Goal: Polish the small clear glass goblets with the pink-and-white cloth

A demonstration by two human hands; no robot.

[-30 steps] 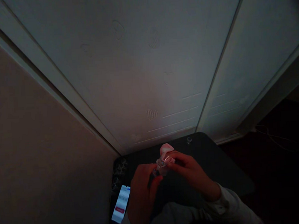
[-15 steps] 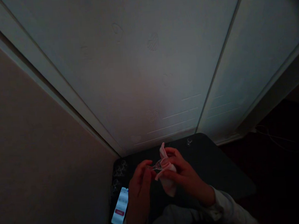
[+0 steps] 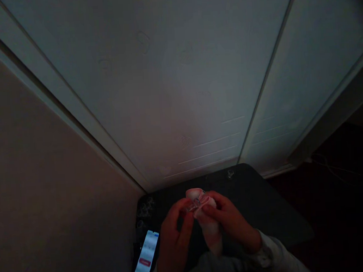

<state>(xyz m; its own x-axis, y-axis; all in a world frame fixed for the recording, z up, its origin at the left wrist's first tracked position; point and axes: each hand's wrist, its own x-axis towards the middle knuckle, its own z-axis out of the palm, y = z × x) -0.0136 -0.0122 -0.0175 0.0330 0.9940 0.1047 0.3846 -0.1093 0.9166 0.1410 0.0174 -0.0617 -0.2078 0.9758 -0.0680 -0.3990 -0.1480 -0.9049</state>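
My left hand (image 3: pixel 175 229) pinches one end of a small clear glass piece (image 3: pixel 192 205); its exact shape is hard to make out in the dim light. Wrapped about the other end is a pink and white cloth (image 3: pixel 209 229), gripped by my right hand (image 3: pixel 226 215). The cloth's upper fold stands above the fingers, and its lower part hangs down toward my lap. Both hands are close together over the dark table (image 3: pixel 261 205).
A lit phone (image 3: pixel 146 255) lies at the table's left edge. Several clear glass pieces (image 3: pixel 146 207) stand behind it in the left corner. Another small glass piece (image 3: pixel 230 173) is at the far edge. White panels (image 3: pixel 178 90) rise behind the table, with a wall (image 3: pixel 48 182) at left.
The cloth has shifted: its top fold now spreads left over the glass piece and its tail hangs lower. My left hand has moved slightly right, closer to my right hand.
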